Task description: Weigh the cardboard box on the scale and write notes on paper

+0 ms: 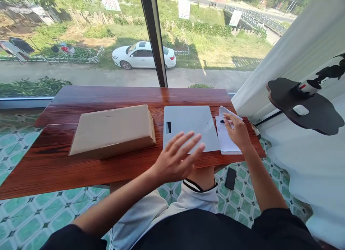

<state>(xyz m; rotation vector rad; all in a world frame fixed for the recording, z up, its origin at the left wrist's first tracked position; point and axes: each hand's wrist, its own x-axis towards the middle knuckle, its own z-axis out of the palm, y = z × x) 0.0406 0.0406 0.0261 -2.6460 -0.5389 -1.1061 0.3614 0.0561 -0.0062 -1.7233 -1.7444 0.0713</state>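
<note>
My left hand (180,158) is open, its fingers spread above the near edge of a closed silver-grey laptop (190,122); whether it touches the lid is unclear. At the right of the table, my right hand (237,130) is over a paper notepad (228,140) with writing on its upper part. Its thumb and fingertips are apart at a dark pen (222,121) lying on the pad, and part of the pen is hidden behind them. The pad's top sheet curls up behind this hand.
A closed cardboard box (113,129) takes up the left of the reddish wooden table (129,167). A phone (230,178) lies on the tiled floor. To the right, a small dark shelf (320,115) holds a white mouse (300,110) beside a white curtain (299,163). A window is behind the table.
</note>
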